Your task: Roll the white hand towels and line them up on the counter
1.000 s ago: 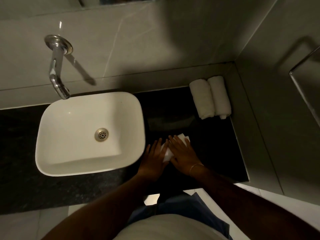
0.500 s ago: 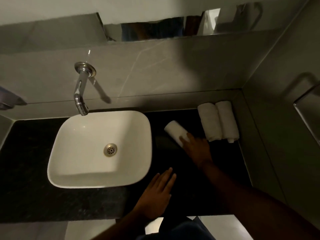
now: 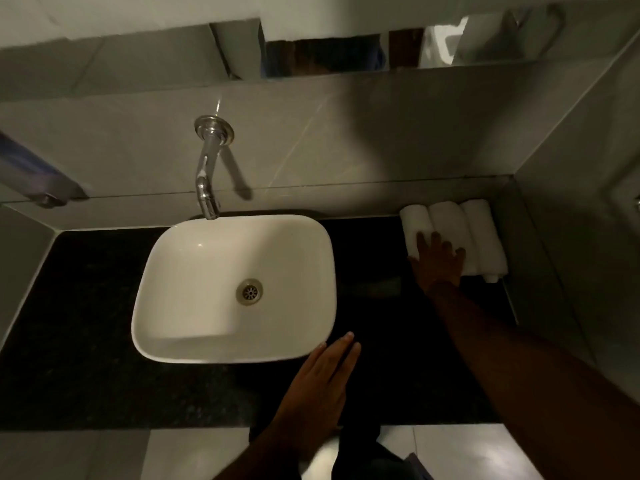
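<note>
Three rolled white hand towels lie side by side at the back right corner of the black counter (image 3: 388, 341): the left roll (image 3: 412, 225), the middle roll (image 3: 446, 220) and the right roll (image 3: 485, 233). My right hand (image 3: 438, 259) rests flat with fingers spread on the near ends of the left and middle rolls, covering them. It grips nothing. My left hand (image 3: 320, 379) lies flat and empty on the counter by the basin's front right corner.
A white rectangular basin (image 3: 194, 289) sits on the counter's left half, with a chrome wall tap (image 3: 207, 178) above it. Grey tiled walls close the back and right side. A mirror edge runs along the top. A dispenser (image 3: 38, 181) hangs at the left.
My right hand carried the newly rolled towel from the counter's middle to the back right and set it beside the two rolls. My left hand stayed near the basin. The view tilted up.
</note>
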